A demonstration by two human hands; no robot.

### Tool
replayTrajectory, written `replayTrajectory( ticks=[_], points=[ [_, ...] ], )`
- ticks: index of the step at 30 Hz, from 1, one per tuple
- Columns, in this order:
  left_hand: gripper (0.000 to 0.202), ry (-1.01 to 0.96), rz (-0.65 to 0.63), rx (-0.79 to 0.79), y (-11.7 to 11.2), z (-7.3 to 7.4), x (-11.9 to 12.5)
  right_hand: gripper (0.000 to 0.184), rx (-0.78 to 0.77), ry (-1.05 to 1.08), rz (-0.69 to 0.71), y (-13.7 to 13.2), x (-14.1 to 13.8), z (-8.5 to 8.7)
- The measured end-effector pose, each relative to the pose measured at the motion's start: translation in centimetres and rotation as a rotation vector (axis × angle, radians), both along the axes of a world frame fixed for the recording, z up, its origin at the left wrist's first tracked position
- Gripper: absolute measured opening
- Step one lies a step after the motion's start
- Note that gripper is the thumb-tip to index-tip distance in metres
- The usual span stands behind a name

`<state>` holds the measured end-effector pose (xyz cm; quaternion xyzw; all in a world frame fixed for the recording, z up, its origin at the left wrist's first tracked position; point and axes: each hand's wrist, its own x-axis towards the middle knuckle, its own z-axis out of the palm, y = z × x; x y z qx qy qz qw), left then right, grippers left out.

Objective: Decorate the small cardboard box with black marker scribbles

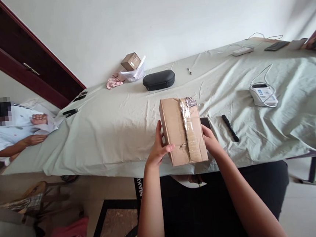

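Squarely between both hands: a brown cardboard box (182,130), sealed along its top with a crinkled strip of clear tape, held at the near edge of the cloth-covered table (106,130). Left hand (158,147) clamped on the box's left side, fingers up along the wall, thumb hooked over the top near the lower corner. Right hand (211,139) pressed flat against the box's right side, fingers mostly hidden behind the cardboard, so grip there only partly readable.

Just beyond the right hand, touching range: a dark phone (205,122) peeking out from behind the box. Further right of that hand, a slim black remote (230,127) lying on the cloth. Well right and farther out, a white device with a coiled cable (263,94). Straight ahead past the box, a black zip case (158,79); beyond the left hand and farther back, a small cardboard box (131,61) sitting on a white bag beside a pink cloth (113,82).

Far left of the left hand, another person's hands (38,123) at the table end, on some paper.
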<state>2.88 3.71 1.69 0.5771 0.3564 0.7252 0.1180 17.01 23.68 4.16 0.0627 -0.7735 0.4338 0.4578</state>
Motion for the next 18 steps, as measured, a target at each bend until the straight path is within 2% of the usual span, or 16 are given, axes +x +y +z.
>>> replayTrajectory(
  ticks=[3, 6, 10, 13, 18],
  points=[
    [0.125, -0.061, 0.010, 0.045, 0.9, -0.5, -0.4, 0.057, -0.058, 0.079, -0.091, 1.6, 0.8, 0.5],
    [0.125, -0.110, 0.033, 0.081, 1.5, -0.8, -0.6, 0.050, -0.098, 0.207, -0.223, 3.6, 2.2, 1.0],
    [0.126, -0.136, 0.012, 0.095, 1.7, -1.1, -0.8, 0.039, -0.143, 0.355, -0.525, 6.3, 4.6, 1.5],
    [0.128, -0.134, -0.016, 0.099, 1.9, -1.3, -1.2, 0.037, -0.161, 0.359, -0.720, 7.6, 6.1, 1.6],
    [0.123, -0.148, -0.014, 0.135, 2.4, -1.9, -1.8, 0.038, -0.128, 0.271, -0.885, 8.1, 6.8, 1.7]
  ],
)
